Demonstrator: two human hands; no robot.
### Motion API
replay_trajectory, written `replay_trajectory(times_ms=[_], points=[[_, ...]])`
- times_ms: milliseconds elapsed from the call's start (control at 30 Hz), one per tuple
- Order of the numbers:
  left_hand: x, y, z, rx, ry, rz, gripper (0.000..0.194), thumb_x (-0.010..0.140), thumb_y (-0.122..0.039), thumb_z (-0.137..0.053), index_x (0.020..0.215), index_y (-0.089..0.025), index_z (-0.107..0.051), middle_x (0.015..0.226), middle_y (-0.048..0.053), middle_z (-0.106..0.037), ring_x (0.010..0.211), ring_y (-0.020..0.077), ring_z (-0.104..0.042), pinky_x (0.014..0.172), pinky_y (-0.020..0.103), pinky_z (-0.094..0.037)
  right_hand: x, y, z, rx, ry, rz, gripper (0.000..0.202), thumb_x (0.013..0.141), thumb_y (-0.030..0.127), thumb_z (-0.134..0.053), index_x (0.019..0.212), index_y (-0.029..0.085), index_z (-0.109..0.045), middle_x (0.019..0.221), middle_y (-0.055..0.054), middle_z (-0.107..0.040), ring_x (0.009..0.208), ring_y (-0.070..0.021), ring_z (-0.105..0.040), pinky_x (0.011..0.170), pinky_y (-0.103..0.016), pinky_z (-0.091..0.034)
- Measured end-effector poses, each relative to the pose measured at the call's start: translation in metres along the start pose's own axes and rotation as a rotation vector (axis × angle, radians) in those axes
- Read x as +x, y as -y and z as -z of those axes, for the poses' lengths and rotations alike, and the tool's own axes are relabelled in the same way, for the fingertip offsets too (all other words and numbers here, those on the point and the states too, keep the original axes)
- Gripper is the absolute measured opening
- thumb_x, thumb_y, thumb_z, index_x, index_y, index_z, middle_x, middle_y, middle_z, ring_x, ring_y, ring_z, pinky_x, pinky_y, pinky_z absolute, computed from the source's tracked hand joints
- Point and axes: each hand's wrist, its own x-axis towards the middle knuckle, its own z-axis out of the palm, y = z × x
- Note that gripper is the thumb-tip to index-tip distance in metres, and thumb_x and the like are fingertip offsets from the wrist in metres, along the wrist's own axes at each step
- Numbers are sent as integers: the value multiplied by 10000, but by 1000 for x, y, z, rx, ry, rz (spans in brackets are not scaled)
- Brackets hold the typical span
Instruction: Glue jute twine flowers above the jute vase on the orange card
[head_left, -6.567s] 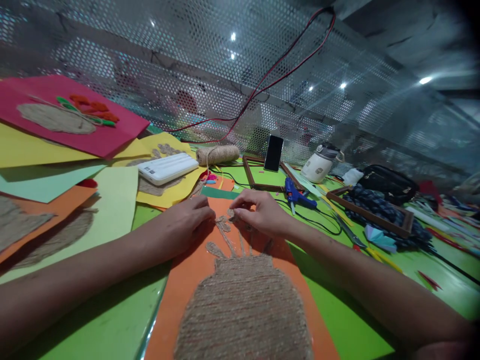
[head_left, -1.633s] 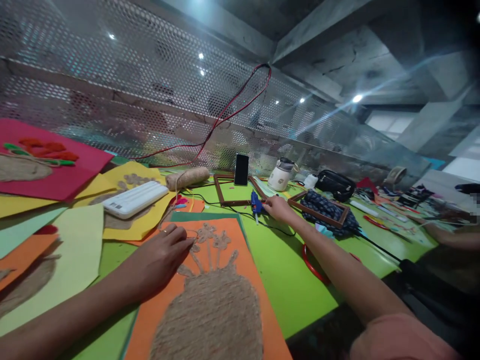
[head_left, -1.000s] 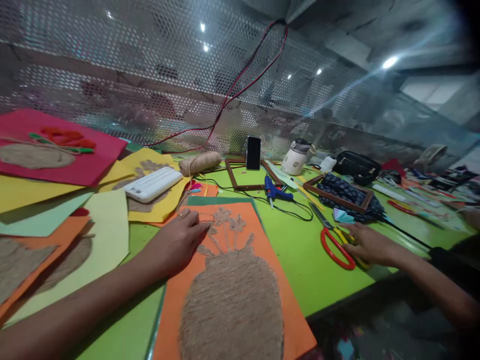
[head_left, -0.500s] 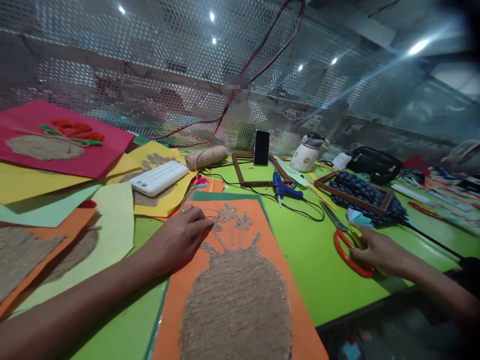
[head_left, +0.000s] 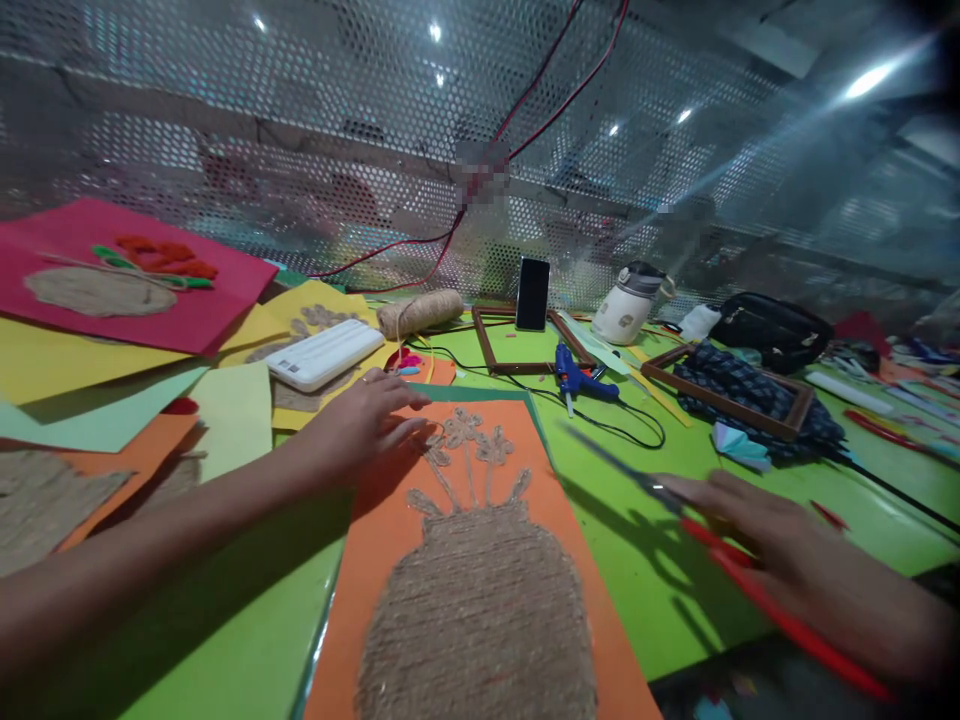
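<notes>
On the green table lies an orange sheet bearing a twine vase and twine flowers. My left hand hovers at the sheet's upper left edge, beside the flowers, fingers apart; no object shows between them. At the right, my right hand grips red-handled scissors above the table, slightly blurred, with the blades pointing toward the flowers. A twine roll rests behind my left hand.
A blue glue gun and its black cable lie beyond the orange sheet. Behind are wooden frames, a phone and a bottle. Coloured papers and a white power bank are at the left.
My right hand has lifted the scissors off the table and swung them toward the sheet. My left hand has risen slightly, its fingers spreading from their pinch near the flowers.
</notes>
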Motion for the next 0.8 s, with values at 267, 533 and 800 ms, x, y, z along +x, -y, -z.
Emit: replay_trajectory(times_ms=[267, 533, 800], points=[[15, -11, -12, -97, 156, 85, 256, 916, -313, -573, 783, -234, -777, 754, 49, -725, 754, 203, -614, 660, 319, -431, 106, 73, -1, -11, 126, 194, 414, 925, 211, -595, 1320, 336, -599, 920, -63, -554, 768, -215, -570, 639, -296, -393], [12, -7, -9, -251, 114, 143, 239, 885, -314, -589, 736, -228, -754, 719, 37, -699, 727, 189, -616, 636, 310, -460, 120, 75, -6, 26, 104, 271, 194, 956, 288, -579, 1138, 286, -646, 890, -58, -533, 735, -188, -508, 607, -287, -303], [9, -1, -11, -393, 152, 189, 240, 898, -362, -594, 801, -216, -759, 759, 40, -719, 734, 179, -627, 649, 303, -495, 129, 72, -9, 47, 129, 297, 253, 979, 311, -558, 1220, 322, -636, 924, -56, -554, 738, -179, -515, 603, -281, -319]])
